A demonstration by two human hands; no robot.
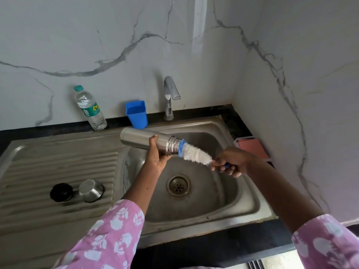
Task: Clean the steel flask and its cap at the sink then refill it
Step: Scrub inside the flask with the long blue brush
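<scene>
Marble-veined walls backed the steel sink (242,191). Left hand (159,160) curled round the steel flask (139,140), held nearly level over it; right hand (231,164), just beside the flask's mouth, gripped the bottle brush (196,155). Hard brush thrusts could probably twist the smooth steel from that grip.

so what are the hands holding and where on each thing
Left hand grips the flask around its middle, held sideways. Right hand grips the brush by its blue handle, bristles at the flask's mouth.

Head-worn view down onto sink (247,193)
</scene>
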